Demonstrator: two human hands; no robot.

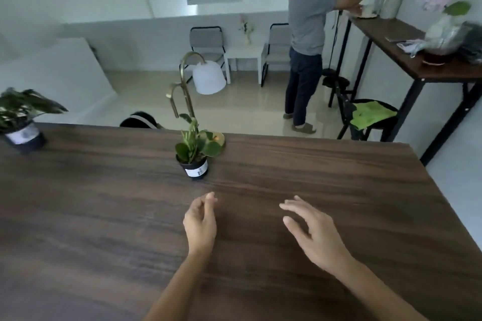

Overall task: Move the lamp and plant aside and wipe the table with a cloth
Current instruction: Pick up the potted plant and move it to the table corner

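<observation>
A dark wooden table (339, 190) fills the lower view. A small plant (196, 154) in a black pot with a white label stands near the table's far edge. Right behind it is a lamp (208, 77) with a curved brass stem and a white shade; its brass base is partly hidden by the leaves. My left hand (200, 224) hovers over the table a little in front of the plant, fingers loosely curled and holding nothing. My right hand (313, 232) hovers to its right, fingers spread. A green cloth (370, 116) lies on a black stool beyond the table.
A second potted plant (20, 125) stands at the table's far left. A person (307, 41) stands at a tall side table (407, 60) on the right, which carries bags and a plant. Chairs and a small white table (243, 56) stand by the far wall.
</observation>
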